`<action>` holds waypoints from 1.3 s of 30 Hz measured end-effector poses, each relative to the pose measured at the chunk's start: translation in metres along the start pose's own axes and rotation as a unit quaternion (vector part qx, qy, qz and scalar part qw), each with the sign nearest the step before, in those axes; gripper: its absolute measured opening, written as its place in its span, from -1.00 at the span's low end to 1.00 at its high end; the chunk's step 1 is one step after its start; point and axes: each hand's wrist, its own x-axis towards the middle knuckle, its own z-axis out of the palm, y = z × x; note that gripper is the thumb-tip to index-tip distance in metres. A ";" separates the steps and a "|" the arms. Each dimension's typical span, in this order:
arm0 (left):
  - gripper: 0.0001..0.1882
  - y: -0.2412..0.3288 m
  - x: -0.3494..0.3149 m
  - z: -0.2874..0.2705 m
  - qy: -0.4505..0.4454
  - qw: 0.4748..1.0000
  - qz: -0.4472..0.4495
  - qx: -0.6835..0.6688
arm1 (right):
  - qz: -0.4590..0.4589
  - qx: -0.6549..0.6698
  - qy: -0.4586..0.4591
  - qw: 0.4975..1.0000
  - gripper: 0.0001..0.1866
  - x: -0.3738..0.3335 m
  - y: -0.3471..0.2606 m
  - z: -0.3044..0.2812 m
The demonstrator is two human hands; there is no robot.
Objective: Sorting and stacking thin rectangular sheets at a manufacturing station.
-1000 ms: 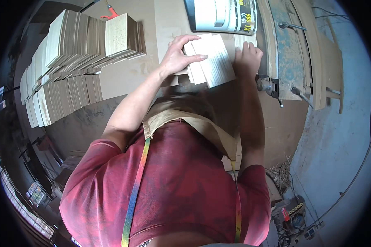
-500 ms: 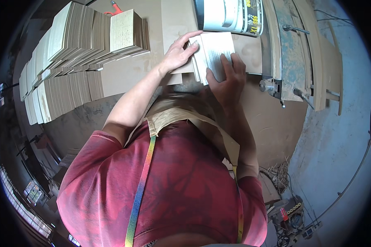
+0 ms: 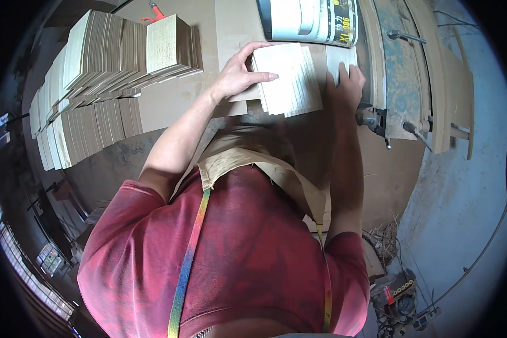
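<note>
My left hand [image 3: 243, 74] grips the left side of a small stack of thin, pale rectangular wooden boards [image 3: 290, 79], its thumb lying across the top one. The boards are slightly fanned, with lower edges showing at the left and right. Farther right, my right hand [image 3: 346, 90] holds the near end of a single pale board [image 3: 341, 56], which lies beside the machine's edge. Its thumb and fingertips rest on that board; the palm faces down and hides part of it.
A white bucket [image 3: 310, 22] lies just beyond the boards. Rows of stacked boards [image 3: 98, 50] fill the left of the table, with a red-handled tool [image 3: 156, 12] behind. At right stands a worn blue-green machine [image 3: 403, 67] with protruding levers [image 3: 416, 134].
My right hand has left the stack and moved right, where a single pale board now lies under it. The stack has turned flatter, and my left thumb reaches further over it.
</note>
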 end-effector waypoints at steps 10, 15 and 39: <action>-0.08 0.001 0.002 0.057 0.194 0.960 0.056 0.193 | 0.196 0.238 -0.223 0.925 -0.10 -0.005 -0.104 -0.073; 0.05 -0.011 0.009 0.065 0.280 0.941 0.049 0.182 | 0.136 0.257 -0.165 0.942 0.01 -0.017 -0.145 -0.056; -0.17 -0.024 0.032 0.006 -0.004 0.981 -0.028 -0.194 | 0.026 0.250 -0.027 0.967 -0.11 -0.037 -0.127 -0.056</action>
